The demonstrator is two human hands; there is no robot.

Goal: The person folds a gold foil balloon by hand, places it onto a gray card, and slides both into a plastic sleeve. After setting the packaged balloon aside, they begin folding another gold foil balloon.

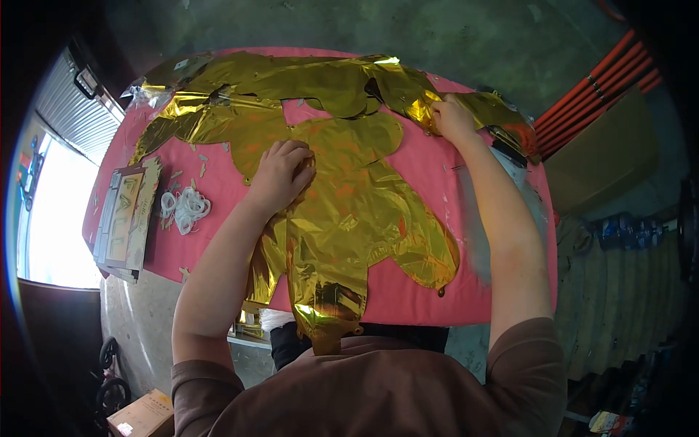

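A flat, uninflated gold foil balloon (338, 197) lies spread over the front half of the pink-covered table (429, 306), its lower tip hanging over the near edge against my shirt. My left hand (280, 171) is on its left part, fingers curled and thumb bent in against the foil. Farther back, more gold foil balloons (306, 84) lie in an overlapping, creased layer. At the right of that layer my right hand (453, 119) pinches the foil, which is crumpled and shiny by the fingertips. The fingertips of my right hand are partly hidden.
White ring-shaped bands (186, 210) lie in a heap on the left, with small scraps around them. Next to them stands a printed cardboard piece (125, 218). A clear plastic sheet (484, 218) lies under my right forearm. Orange poles (601, 91) and a cardboard box (597, 156) are beyond the right edge.
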